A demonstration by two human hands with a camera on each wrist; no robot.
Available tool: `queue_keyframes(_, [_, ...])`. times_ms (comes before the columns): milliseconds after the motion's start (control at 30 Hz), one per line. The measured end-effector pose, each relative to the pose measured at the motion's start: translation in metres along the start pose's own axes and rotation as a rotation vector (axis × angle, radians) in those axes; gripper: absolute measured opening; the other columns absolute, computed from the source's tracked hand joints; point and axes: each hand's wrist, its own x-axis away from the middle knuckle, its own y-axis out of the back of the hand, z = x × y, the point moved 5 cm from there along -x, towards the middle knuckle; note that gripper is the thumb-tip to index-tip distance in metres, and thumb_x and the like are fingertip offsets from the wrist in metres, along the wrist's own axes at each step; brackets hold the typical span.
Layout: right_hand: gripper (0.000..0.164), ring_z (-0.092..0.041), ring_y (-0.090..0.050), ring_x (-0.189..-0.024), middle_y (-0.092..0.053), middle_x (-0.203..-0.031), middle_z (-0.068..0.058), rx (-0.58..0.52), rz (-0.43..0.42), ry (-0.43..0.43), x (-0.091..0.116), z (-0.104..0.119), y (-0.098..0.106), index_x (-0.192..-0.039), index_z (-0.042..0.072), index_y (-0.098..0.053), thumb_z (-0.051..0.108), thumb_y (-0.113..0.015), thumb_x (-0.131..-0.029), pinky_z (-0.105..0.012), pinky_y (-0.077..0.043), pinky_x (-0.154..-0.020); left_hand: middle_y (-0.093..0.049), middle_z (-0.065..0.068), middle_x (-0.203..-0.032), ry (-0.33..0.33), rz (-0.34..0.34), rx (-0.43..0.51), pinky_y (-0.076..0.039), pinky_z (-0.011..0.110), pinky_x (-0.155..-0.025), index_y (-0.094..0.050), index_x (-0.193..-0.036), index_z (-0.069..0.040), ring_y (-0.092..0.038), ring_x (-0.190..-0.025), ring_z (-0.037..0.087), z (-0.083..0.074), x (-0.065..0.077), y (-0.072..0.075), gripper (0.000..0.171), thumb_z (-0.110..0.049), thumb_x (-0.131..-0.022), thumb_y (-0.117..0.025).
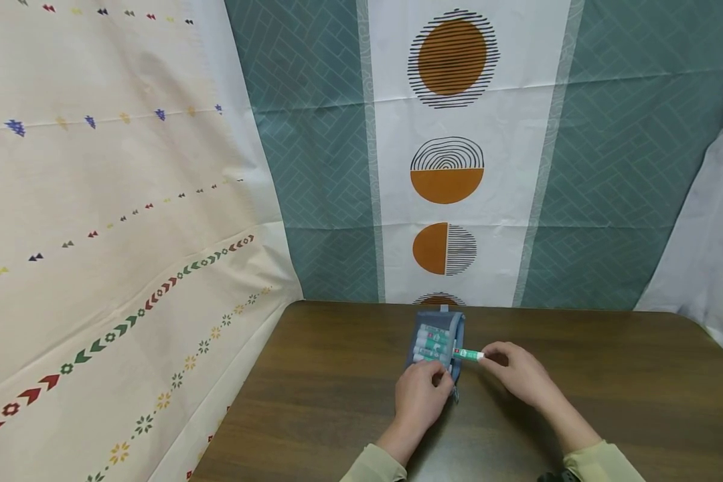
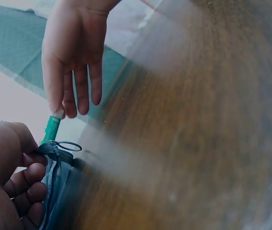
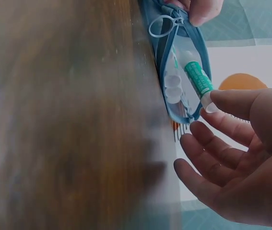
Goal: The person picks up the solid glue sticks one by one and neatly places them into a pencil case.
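Observation:
A blue zip pouch with a see-through front lies on the table, several green-and-white glue sticks showing inside. My left hand pinches its near edge by the zip end. The right wrist view shows the pouch mouth gaping, white ends of glue sticks within. Between thumb and index finger, my right hand pinches one glue stick by its white end. That stick's other end is at the pouch opening; the remaining right fingers are spread.
The brown wooden table ends at a hanging green and white cloth just behind the pouch. A cream patterned cloth hangs along the left side. A ring-shaped zip pull dangles from the pouch's near end.

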Motion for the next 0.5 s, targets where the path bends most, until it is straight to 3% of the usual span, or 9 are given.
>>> queue_keyframes(500, [0.023,-0.03,-0.068,-0.106,-0.075,-0.116,-0.009,-0.016,0.028,-0.004,-0.016,0.007,-0.015,-0.116,0.009,-0.077,0.029,-0.077,-0.105,-0.06,-0.056,-0.094,-0.057,-0.017,-0.077,0.0,0.007,0.003,-0.044,0.027,-0.067,-0.076,-0.08,-0.026,-0.05,-0.072,0.003,0.001,-0.001,-0.001,0.018,-0.024,-0.098,-0.078])
